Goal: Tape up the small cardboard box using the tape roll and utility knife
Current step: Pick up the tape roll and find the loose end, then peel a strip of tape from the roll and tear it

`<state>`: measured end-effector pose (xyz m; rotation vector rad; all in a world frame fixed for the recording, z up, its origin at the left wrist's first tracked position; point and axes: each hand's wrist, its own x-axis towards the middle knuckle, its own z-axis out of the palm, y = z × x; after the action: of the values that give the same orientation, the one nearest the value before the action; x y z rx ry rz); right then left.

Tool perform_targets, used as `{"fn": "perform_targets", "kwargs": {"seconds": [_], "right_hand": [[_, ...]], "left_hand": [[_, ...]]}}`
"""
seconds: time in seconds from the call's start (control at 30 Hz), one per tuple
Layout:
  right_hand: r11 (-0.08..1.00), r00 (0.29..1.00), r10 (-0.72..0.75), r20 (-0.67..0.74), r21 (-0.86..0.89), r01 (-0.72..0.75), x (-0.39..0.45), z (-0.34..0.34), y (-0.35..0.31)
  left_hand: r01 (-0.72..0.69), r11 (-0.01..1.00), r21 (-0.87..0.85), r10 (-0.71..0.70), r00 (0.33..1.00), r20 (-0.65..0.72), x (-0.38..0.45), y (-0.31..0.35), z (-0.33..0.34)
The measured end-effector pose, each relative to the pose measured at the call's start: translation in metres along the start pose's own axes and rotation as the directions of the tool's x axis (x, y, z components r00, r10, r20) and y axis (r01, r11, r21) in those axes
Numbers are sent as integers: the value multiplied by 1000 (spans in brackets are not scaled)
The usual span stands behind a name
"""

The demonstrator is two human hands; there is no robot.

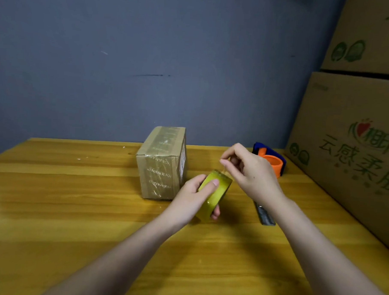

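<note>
Right hand point(252, 174) fingers point(225, 164) pinch tape end, lifting it off tape roll point(212, 194); I judge this starts strip for sealing. Left hand point(192, 197) fingers wrap roll, thumb across its face, steadying it above desk point(75, 209) so pull meets resistance. I read both forearms reaching forward from bottom edge, right wrist raised, left lower. Small cardboard box point(161, 163) stands just left of roll, near. Utility knife point(265, 214) lies on desk under right wrist, untouched. Orange-blue dispenser point(271, 160) behind right hand.
</note>
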<state>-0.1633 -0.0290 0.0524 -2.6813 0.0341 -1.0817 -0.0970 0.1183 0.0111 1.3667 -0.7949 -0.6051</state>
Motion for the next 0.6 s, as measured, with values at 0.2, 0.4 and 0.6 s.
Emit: {"fn": "perform_targets", "kwargs": {"seconds": [0.2,0.4,0.6], "right_hand": [[979,988,-147,-52,-148,138,-5,-4,-9],[867,896,-434,-96,-315,386,-9,-9,-19],[997,985,-52,-162,-58,44,-3,-19,-18]], "left_hand": [[-90,957,277,100,995,-23,6,-4,3],[83,989,123,-79,996,-35,10,2,5],[22,999,47,-24,999,36,2,9,7]]}}
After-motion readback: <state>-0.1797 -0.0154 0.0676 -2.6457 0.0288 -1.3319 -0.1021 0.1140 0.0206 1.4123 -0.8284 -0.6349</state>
